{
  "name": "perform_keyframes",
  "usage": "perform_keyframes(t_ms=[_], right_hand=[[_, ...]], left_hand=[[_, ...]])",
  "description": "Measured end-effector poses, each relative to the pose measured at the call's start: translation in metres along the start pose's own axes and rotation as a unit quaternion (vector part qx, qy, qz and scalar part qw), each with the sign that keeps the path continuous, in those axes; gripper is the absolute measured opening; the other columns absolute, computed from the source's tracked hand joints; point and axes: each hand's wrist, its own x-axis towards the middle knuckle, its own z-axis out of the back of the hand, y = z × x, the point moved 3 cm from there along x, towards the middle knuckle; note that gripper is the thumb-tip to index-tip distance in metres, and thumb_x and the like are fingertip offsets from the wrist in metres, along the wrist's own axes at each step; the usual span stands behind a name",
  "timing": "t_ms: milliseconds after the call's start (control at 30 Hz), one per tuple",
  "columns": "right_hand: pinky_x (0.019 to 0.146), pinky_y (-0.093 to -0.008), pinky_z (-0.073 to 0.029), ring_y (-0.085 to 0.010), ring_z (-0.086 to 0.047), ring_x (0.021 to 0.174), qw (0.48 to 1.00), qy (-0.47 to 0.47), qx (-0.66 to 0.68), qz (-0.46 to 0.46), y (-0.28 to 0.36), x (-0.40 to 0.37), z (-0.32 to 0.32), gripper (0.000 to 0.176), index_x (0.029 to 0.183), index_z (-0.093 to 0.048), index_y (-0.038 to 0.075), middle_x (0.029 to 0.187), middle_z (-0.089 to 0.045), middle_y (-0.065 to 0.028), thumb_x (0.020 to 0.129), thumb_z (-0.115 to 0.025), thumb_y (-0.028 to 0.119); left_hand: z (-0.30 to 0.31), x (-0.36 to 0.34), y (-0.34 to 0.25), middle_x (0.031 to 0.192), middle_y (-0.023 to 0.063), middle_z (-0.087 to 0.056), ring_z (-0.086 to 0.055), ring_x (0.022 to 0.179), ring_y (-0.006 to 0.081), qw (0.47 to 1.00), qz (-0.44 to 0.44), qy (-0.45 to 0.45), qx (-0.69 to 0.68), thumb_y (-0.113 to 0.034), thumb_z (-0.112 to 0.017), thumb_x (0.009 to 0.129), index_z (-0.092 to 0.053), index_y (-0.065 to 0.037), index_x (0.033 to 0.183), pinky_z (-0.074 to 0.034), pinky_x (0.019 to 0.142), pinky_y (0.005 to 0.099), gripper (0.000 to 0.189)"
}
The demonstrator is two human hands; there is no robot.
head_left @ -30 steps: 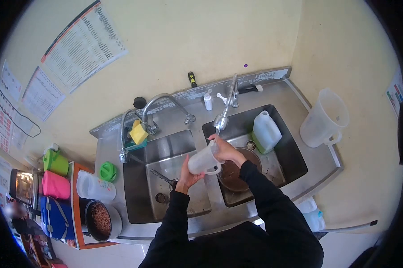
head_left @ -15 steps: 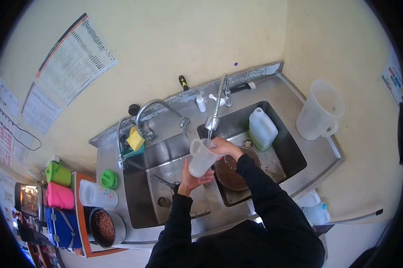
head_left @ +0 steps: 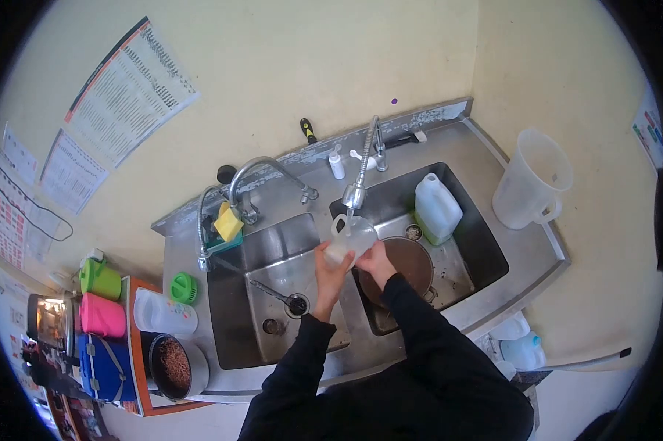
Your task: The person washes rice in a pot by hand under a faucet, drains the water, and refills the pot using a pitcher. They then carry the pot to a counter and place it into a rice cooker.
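A translucent plastic jug is tilted under the hanging spray tap, with water running onto it. My left hand is closed around the jug's lower part from the left. From the right, my right hand grips its side near the rim; some of its fingers are hidden. Below my right hand, a wide round pan with brown inside lies in the right sink basin. A dark-headed utensil rests in the left basin.
A white jerrycan stands in the right basin. A large clear pitcher is on the right counter. Yellow sponges sit behind the left basin, near a curved tap. At left are a green lid and a pot of brown grains.
The jug has turned, its mouth now tipped further to the right. My left hand has risen along it, and my right hand has moved from inside its mouth to its outer side.
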Motion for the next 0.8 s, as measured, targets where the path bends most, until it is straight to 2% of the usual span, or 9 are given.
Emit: perform_keyframes(t_ms=[100, 200, 233, 433, 533, 567, 667, 767, 800], right_hand=[[0.101, -0.0449, -0.041, -0.0289, -0.053, 0.115, 0.997, -0.044, 0.030, 0.062, -0.011, -0.009, -0.031, 0.055, 0.126, -0.050, 0.007, 0.124, -0.054, -0.0122, 0.097, -0.036, 0.052], [0.098, -0.0424, -0.043, -0.0233, -0.054, 0.113, 0.979, 0.062, -0.176, 0.080, -0.015, -0.016, -0.049, 0.051, 0.127, -0.048, 0.010, 0.119, -0.056, -0.0073, 0.096, -0.046, 0.050], [0.094, -0.0379, -0.046, -0.0209, -0.053, 0.112, 0.942, 0.029, -0.286, 0.172, -0.020, -0.012, -0.046, 0.052, 0.131, -0.043, 0.011, 0.114, -0.056, -0.0042, 0.090, -0.063, 0.037], [0.098, -0.0381, -0.043, -0.0214, -0.051, 0.116, 0.877, 0.137, -0.461, -0.020, 0.022, -0.041, -0.077, 0.073, 0.140, -0.034, 0.009, 0.128, -0.050, -0.0110, 0.081, -0.075, 0.024], [0.098, -0.0360, -0.044, -0.0217, -0.051, 0.117, 0.636, 0.211, -0.742, 0.034, 0.034, -0.038, -0.106, 0.084, 0.142, -0.032, 0.009, 0.130, -0.049, -0.0127, 0.075, -0.080, 0.027], [0.098, -0.0366, -0.043, -0.0268, -0.052, 0.117, 0.618, 0.153, -0.771, -0.036, 0.032, -0.038, -0.113, 0.095, 0.143, -0.031, 0.009, 0.129, -0.051, -0.0146, 0.066, -0.083, 0.032], [0.098, -0.0397, -0.043, -0.0317, -0.053, 0.116, 0.389, 0.119, -0.906, 0.114, 0.036, -0.036, -0.135, 0.098, 0.141, -0.034, 0.008, 0.126, -0.054, -0.0166, 0.061, -0.082, 0.038], [0.097, -0.0430, -0.043, -0.0341, -0.054, 0.114, 0.259, 0.066, -0.953, 0.143, 0.035, -0.041, -0.137, 0.097, 0.137, -0.039, 0.006, 0.122, -0.056, -0.0172, 0.057, -0.079, 0.043], [0.097, -0.0433, -0.043, -0.0339, -0.054, 0.114, 0.284, 0.064, -0.945, 0.148, 0.037, -0.041, -0.136, 0.096, 0.135, -0.041, 0.006, 0.122, -0.056, -0.0171, 0.056, -0.079, 0.043]], left_hand=[[-0.004, -0.006, -0.004, 0.122, 0.0106, -0.048, -0.049, 0.113, 0.0199, 0.996, -0.068, 0.000, -0.050, -0.014, -0.069, 0.085, -0.033, -0.010, 0.132, -0.050, 0.082, 0.0344, 0.059], [0.005, -0.020, -0.009, 0.126, 0.0096, -0.046, -0.050, 0.113, 0.0227, 0.964, 0.048, -0.033, -0.258, -0.009, -0.065, 0.086, -0.035, -0.014, 0.133, -0.050, 0.086, 0.0382, 0.055], [0.011, -0.022, -0.007, 0.128, 0.0094, -0.045, -0.050, 0.114, 0.0235, 0.958, 0.056, -0.015, -0.279, -0.008, -0.063, 0.086, -0.035, -0.015, 0.133, -0.050, 0.086, 0.0387, 0.055], [0.056, -0.031, 0.002, 0.137, 0.0089, -0.040, -0.044, 0.125, 0.0291, 0.922, 0.066, 0.109, -0.365, -0.002, -0.060, 0.084, -0.031, -0.018, 0.140, -0.045, 0.096, 0.0454, 0.065], [0.059, -0.020, 0.019, 0.143, 0.0084, -0.035, -0.038, 0.130, 0.0287, 0.933, 0.056, 0.155, -0.319, -0.002, -0.060, 0.083, -0.027, -0.020, 0.144, -0.037, 0.103, 0.0472, 0.072], [0.053, -0.020, 0.014, 0.144, 0.0081, -0.033, -0.035, 0.132, 0.0280, 0.934, 0.070, 0.143, -0.321, -0.003, -0.060, 0.083, -0.026, -0.020, 0.146, -0.034, 0.105, 0.0470, 0.073], [0.040, -0.019, 0.011, 0.151, 0.0068, -0.023, -0.025, 0.137, 0.0258, 0.950, 0.107, 0.062, -0.287, -0.013, -0.058, 0.087, -0.022, -0.021, 0.148, -0.025, 0.109, 0.0461, 0.072], [0.040, -0.021, 0.019, 0.154, 0.0057, -0.020, -0.020, 0.139, 0.0232, 0.961, 0.107, 0.027, -0.254, -0.021, -0.056, 0.089, -0.023, -0.019, 0.148, -0.020, 0.110, 0.0443, 0.068], [0.042, -0.021, 0.018, 0.154, 0.0054, -0.020, -0.020, 0.139, 0.0222, 0.963, 0.101, 0.026, -0.247, -0.022, -0.056, 0.090, -0.024, -0.019, 0.148, -0.019, 0.110, 0.0436, 0.067]])
